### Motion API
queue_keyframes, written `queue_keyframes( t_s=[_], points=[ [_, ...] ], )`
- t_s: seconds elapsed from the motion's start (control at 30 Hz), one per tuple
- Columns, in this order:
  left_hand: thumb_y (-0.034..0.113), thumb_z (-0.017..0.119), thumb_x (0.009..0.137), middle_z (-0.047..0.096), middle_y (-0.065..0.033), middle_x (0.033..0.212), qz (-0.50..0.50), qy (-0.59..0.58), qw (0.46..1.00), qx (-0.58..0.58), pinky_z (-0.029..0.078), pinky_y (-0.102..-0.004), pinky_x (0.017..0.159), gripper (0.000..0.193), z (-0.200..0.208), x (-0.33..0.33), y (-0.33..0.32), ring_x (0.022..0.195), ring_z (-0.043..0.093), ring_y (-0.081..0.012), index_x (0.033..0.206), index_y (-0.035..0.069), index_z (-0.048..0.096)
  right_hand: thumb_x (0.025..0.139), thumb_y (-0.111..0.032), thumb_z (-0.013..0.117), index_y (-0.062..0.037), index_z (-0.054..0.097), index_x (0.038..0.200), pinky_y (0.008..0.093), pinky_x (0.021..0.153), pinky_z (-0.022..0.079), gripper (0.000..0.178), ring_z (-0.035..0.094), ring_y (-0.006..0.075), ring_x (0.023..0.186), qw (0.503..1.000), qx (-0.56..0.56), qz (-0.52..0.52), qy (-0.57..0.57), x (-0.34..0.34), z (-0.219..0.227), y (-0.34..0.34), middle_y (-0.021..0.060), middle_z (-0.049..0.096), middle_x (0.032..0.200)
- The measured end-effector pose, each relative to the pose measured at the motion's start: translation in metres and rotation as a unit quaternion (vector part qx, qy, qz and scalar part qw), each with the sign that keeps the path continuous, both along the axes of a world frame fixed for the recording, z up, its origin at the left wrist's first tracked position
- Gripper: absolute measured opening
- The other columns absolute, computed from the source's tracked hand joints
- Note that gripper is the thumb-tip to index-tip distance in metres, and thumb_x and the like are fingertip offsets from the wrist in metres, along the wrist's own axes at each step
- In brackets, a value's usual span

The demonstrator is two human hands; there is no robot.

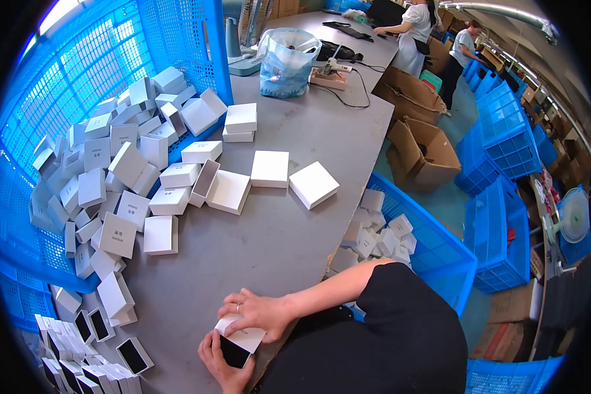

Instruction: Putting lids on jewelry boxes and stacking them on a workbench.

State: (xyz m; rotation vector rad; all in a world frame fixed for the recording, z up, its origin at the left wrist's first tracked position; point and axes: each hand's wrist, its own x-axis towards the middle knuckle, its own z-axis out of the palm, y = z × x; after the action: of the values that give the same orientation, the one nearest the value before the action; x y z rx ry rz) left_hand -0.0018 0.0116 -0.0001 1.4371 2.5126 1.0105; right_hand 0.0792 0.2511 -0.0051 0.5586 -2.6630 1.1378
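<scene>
At the near edge of the table, my left hand (224, 366) is closed around a small white box base with a black insert (234, 353). Fingers of my right hand (261, 311), with a ring on one, grip a white box lid (248, 337) that partly covers this base. The fingertips beneath both parts are hidden. Left of my hands lies an open box tray with a dark inside (135, 355), beside rows of similar trays (79, 358). Beyond my hands, several white boxes (270, 169) lie loose on the table.
A tipped blue crate (211, 39) spills white boxes (128, 164) onto the grey table (210, 276). Below the table's right edge stands another blue crate (463, 266) holding white boxes. A plastic bag (285, 69) and a glue gun (335, 67) sit farther back. Two people work beyond.
</scene>
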Motion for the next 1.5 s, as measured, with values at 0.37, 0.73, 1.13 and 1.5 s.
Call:
queue_keyframes(
  t_s=[0.37, 0.73, 1.13, 1.5],
  points=[
    [0.067, 0.042, 0.096, 0.020, -0.0183, 0.169, 0.157, -0.197, 0.925, 0.284, 0.009, -0.0516, 0.125, 0.096, -0.003, -0.002, -0.005, 0.157, 0.013, -0.0325, 0.162, 0.001, 0.019, 0.057, -0.028, 0.083, -0.0190, 0.057, 0.137, 0.0523, 0.099, 0.035, 0.085, 0.037, 0.0407, 0.136, 0.999, 0.045, 0.027, -0.007, 0.005, 0.005, 0.018, 0.0163, 0.045, 0.147],
    [0.058, 0.034, 0.100, 0.018, -0.0166, 0.170, 0.138, -0.359, 0.826, 0.412, 0.001, -0.0460, 0.126, 0.085, -0.008, -0.008, 0.039, 0.158, 0.009, -0.0286, 0.163, 0.004, 0.018, 0.057, -0.035, 0.086, -0.0148, 0.049, 0.146, 0.0528, 0.107, 0.035, 0.098, 0.040, 0.0392, 0.133, 0.994, 0.109, -0.003, -0.011, -0.023, 0.021, 0.013, 0.0113, 0.050, 0.143],
    [0.038, 0.063, 0.094, 0.031, -0.0231, 0.160, 0.204, -0.124, 0.950, 0.203, 0.021, -0.0544, 0.122, 0.070, -0.002, -0.031, 0.017, 0.153, 0.021, -0.0412, 0.151, 0.003, 0.043, 0.056, -0.029, 0.085, -0.0127, 0.051, 0.143, 0.0514, 0.103, 0.035, 0.094, 0.040, 0.0374, 0.133, 0.988, 0.137, 0.018, -0.064, -0.019, 0.039, -0.014, 0.0094, 0.048, 0.142],
    [0.021, 0.080, 0.079, 0.050, -0.0202, 0.131, 0.373, 0.156, 0.914, -0.039, 0.032, -0.0531, 0.115, 0.049, -0.010, -0.085, -0.064, 0.134, 0.036, -0.0424, 0.120, 0.005, 0.059, 0.074, -0.017, 0.084, -0.0135, 0.050, 0.141, 0.0441, 0.121, 0.034, 0.076, 0.037, 0.0377, 0.145, 0.974, 0.215, 0.001, 0.064, -0.151, 0.094, 0.005, 0.0168, 0.041, 0.154]
  ],
)
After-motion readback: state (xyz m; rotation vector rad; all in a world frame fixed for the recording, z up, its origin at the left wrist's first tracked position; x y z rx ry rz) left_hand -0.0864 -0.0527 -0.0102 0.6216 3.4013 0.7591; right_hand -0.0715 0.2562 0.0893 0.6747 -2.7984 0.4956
